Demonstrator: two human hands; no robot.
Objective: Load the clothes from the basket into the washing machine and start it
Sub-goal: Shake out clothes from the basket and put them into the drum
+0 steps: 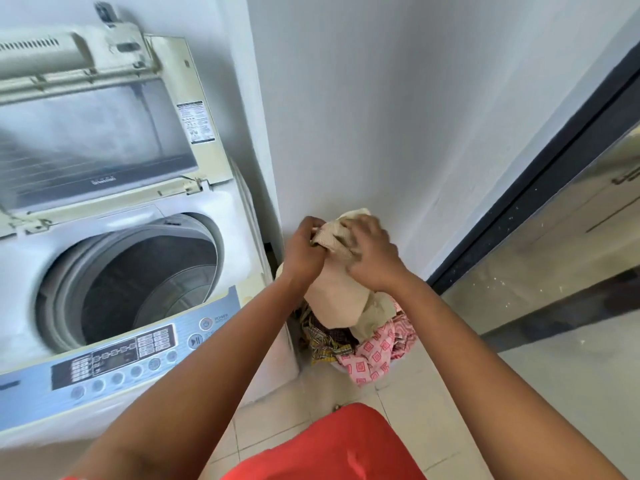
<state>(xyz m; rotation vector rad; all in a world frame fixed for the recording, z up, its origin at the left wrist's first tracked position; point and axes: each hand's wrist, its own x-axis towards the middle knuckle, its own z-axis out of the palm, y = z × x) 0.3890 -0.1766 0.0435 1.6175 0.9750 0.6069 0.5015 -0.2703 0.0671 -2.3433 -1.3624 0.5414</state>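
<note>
A top-loading washing machine [221, 209] stands at the left with its lid [93, 133] raised and its drum [145, 282] showing no clothes. To its right, on the floor, a basket [337, 364] is mostly hidden under a heap of clothes, among them a pink patterned one [377, 355] and a dark checked one [325, 337]. Above the heap, my left hand [304, 247] and my right hand [375, 258] both grip a beige cloth [341, 292], which hangs down from them over the basket.
The machine's control panel [124, 355] with power and start buttons faces me at the lower left. A white wall [398, 116] rises behind the basket. A dark-framed glass door [554, 237] runs along the right. The floor is pale tile [415, 410].
</note>
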